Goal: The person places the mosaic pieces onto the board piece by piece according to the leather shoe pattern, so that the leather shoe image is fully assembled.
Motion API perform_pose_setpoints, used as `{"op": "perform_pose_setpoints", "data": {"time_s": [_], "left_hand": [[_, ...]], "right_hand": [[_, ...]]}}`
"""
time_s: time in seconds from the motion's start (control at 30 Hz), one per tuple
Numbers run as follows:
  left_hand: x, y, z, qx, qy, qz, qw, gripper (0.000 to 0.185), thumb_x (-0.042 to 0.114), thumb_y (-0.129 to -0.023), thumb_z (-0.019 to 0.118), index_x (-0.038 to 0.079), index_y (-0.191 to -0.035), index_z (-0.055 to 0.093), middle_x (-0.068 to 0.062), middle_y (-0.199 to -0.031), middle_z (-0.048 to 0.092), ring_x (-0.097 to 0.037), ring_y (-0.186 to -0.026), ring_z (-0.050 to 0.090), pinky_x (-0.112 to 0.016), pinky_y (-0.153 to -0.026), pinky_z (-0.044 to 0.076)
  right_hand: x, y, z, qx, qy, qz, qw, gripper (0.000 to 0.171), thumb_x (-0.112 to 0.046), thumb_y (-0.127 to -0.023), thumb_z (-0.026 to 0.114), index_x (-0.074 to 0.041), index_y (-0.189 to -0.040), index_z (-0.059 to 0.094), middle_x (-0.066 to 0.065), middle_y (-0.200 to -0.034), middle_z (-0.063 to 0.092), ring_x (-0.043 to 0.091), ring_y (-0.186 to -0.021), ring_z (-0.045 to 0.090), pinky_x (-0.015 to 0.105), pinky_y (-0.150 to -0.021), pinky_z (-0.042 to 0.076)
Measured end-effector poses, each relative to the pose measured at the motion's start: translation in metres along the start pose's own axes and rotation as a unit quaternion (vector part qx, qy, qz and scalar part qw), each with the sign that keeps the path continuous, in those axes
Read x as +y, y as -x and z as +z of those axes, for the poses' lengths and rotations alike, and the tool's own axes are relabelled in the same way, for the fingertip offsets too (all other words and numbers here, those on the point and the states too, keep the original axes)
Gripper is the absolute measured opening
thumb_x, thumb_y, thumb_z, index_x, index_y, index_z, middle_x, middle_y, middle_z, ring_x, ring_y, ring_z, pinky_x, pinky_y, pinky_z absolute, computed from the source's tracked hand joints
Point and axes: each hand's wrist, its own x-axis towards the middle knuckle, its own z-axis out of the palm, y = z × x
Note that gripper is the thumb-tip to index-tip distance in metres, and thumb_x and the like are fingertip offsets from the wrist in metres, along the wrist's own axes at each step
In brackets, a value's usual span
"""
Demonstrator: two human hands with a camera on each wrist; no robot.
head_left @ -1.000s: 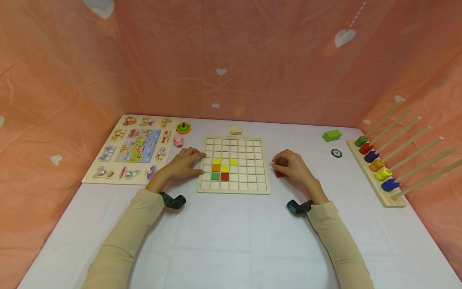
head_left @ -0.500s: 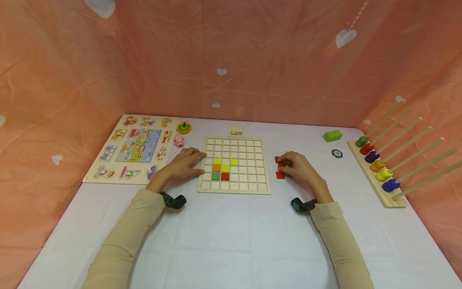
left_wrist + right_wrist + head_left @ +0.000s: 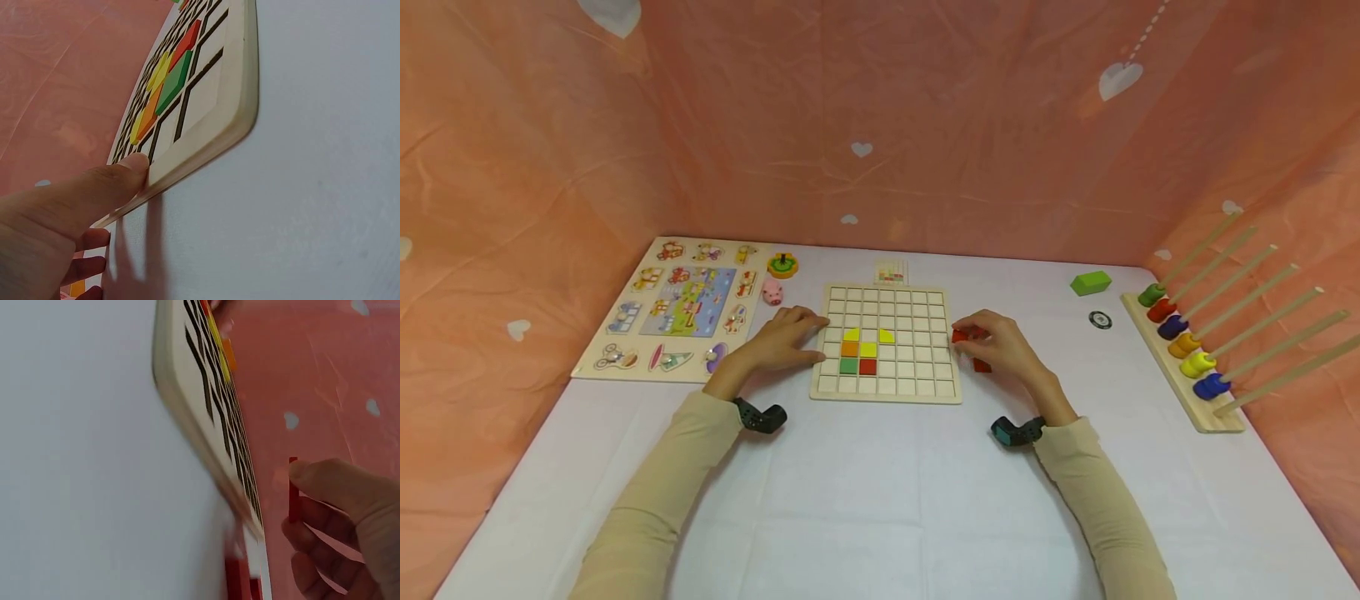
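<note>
Right hand (image 3: 1003,348) moved toward grid board (image 3: 886,392), pinching red tile (image 3: 960,336); left hand (image 3: 782,337) flat on board edge.

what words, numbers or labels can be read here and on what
None can be read.
Small card behind the grid board: coloured squares only, too small to tell any print.
Round black disc: pale marking, too blurred to read.
Picture puzzle board: pictures only, no legible text.
Red tile pinched by the right hand: plain.
</note>
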Motion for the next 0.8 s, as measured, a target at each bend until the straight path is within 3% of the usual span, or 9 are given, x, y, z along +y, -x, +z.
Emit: {"op": "perform_pose_setpoints", "data": {"time_s": [0.43, 0.6, 0.8], "left_hand": [[0.0, -0.001, 0.001, 0.001, 0.001, 0.003, 1.0, 0.062, 0.033, -0.084, 0.067, 0.01, -0.137, 0.046, -0.016, -0.132, 0.043, -0.033, -0.121, 0.035, -0.051, -0.102, 0.03], [0.001, -0.001, 0.0, -0.001, 0.001, 0.001, 1.0, 0.061, 0.033, -0.084, 0.067, 0.01, -0.137, 0.046, -0.017, -0.133, 0.043, -0.033, -0.122, 0.035, -0.052, -0.102, 0.03], [0.0, -0.001, 0.0, 0.0, -0.003, 0.001, 1.0, 0.061, 0.033, -0.084, 0.067, 0.009, -0.137, 0.046, -0.017, -0.132, 0.043, -0.034, -0.122, 0.035, -0.052, -0.102, 0.03]], "right_hand": [[-0.042, -0.015, 0.051, -0.05, -0.043, -0.091, 0.994, 0.02, -0.011, -0.079, 0.074, -0.006, -0.098, 0.068, 0.003, -0.095, 0.064, 0.016, -0.081, 0.055, 0.027, -0.072, 0.047], [-0.049, -0.018, 0.064, -0.078, -0.061, -0.096, 0.99, 0.014, -0.013, -0.081, 0.073, -0.008, -0.094, 0.068, -0.002, -0.092, 0.064, 0.011, -0.084, 0.055, 0.026, -0.076, 0.048], [-0.051, -0.019, 0.07, -0.096, -0.042, -0.101, 0.989, 0.011, -0.016, -0.082, 0.072, -0.011, -0.092, 0.071, -0.004, -0.093, 0.065, 0.01, -0.092, 0.055, 0.027, -0.082, 0.047]]}}
